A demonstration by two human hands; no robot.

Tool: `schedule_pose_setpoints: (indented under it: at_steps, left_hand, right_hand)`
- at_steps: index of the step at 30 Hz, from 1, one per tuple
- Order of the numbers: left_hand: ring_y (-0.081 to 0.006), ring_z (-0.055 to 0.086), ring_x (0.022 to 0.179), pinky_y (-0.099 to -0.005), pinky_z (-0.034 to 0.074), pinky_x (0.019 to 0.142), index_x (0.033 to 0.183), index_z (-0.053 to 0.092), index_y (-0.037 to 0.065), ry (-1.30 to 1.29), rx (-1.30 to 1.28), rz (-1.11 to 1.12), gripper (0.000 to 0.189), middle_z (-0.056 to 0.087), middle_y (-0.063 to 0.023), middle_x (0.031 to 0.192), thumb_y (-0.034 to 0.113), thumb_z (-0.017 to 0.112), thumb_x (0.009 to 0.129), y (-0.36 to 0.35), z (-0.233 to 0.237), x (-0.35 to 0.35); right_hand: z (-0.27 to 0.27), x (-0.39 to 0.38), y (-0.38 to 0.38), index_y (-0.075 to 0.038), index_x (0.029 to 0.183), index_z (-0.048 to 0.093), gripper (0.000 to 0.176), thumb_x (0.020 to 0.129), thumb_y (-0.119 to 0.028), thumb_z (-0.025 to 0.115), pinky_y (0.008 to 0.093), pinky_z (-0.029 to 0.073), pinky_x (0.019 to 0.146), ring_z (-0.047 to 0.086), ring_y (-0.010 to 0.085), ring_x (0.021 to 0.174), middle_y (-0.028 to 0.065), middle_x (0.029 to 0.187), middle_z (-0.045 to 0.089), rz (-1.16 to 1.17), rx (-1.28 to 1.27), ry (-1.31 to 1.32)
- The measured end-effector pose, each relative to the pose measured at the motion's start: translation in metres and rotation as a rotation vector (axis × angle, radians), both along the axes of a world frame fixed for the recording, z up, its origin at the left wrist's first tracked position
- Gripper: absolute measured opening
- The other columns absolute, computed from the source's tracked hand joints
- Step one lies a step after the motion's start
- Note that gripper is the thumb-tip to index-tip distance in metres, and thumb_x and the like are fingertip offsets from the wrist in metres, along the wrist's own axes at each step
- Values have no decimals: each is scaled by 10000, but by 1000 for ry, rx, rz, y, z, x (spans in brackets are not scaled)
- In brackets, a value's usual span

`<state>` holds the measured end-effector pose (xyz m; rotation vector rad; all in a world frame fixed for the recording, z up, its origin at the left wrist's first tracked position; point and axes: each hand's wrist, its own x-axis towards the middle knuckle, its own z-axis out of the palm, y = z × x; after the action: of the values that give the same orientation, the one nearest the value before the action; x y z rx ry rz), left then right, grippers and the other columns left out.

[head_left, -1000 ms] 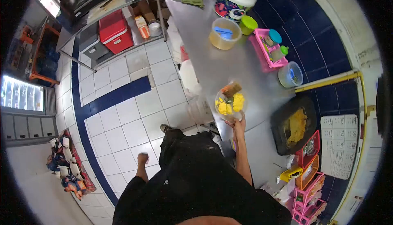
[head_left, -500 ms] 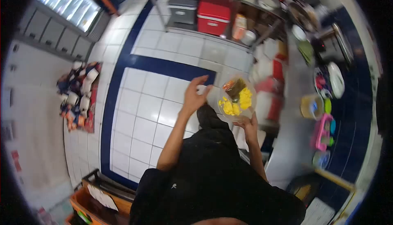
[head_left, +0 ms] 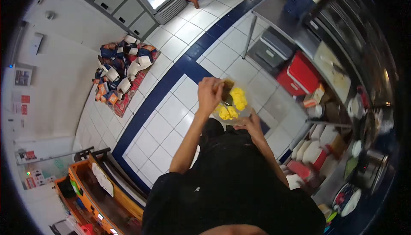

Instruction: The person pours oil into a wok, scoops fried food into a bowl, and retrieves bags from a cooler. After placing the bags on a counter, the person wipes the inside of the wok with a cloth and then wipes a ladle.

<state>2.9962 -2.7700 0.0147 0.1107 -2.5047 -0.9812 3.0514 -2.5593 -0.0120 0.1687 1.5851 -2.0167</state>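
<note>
A round, pale, translucent plate (head_left: 243, 116) is held in front of my body over the floor. Two clumps of yellow food that look like scrambled egg (head_left: 238, 98) lie on it, beside a small dark packet (head_left: 227, 90). From below and behind, my right hand (head_left: 251, 126) grips the near right rim. My left hand (head_left: 209, 94) is at the plate's left side, fingers curled together by the packet. Whether they pinch the packet or the rim is hidden.
A metal table (head_left: 274, 14) stands ahead, with a grey cooler (head_left: 275, 49) and a red cooler (head_left: 299, 74) beneath. Boxes and packs (head_left: 124, 70) lie on a red mat at left. An orange cart (head_left: 85, 188) is behind left. A counter (head_left: 332, 183) runs along the right.
My left hand has come from apart, fingers spread, to the plate's side with fingers closed. The view has turned left, so the counter and coolers sit further right. My right hand keeps the plate.
</note>
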Motion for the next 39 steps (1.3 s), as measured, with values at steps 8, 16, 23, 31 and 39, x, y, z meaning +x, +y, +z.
schedule_pose_setpoints:
  at_steps: [8,16,23,31,39]
  left_hand:
    - [-191,569,621,-314,454,603,863,578,-2,-15,379,175,102,610,-141,709,88,624,847,-144,3,-221]
    - [-129,585,766,-283,475,703,959,595,-21,104,591,8,123,636,-83,806,75,581,883,-214,12,-493]
    - [-83,579,730,-231,474,647,981,627,-30,-99,984,-68,220,646,-45,853,177,606,910,-234,9,-746]
    - [-91,591,750,-239,474,653,913,642,-3,-291,587,-407,143,643,-36,840,135,606,901,-242,55,-979]
    - [-294,660,851,-359,523,755,943,639,-17,-556,-283,-1049,172,657,-186,905,5,629,773,-141,21,-1243]
  right_hand:
    - [-4,-245,-133,17,1383,224,525,900,-33,424,333,591,634,676,265,737,235,948,628,139,32,-8]
    - [5,-465,-225,-8,1397,205,532,899,14,389,319,587,606,675,273,721,245,959,625,-138,-94,13]
    - [-10,-683,-242,-63,1409,205,572,862,23,349,355,587,650,662,285,745,257,962,629,-258,-66,-57]
    - [-11,-931,-212,-18,1377,243,599,826,16,477,311,577,571,647,233,636,209,877,613,-385,-16,-27]
    - [-32,-1133,-139,-15,1380,254,569,842,16,440,335,586,603,672,266,685,243,950,617,-316,79,-25]
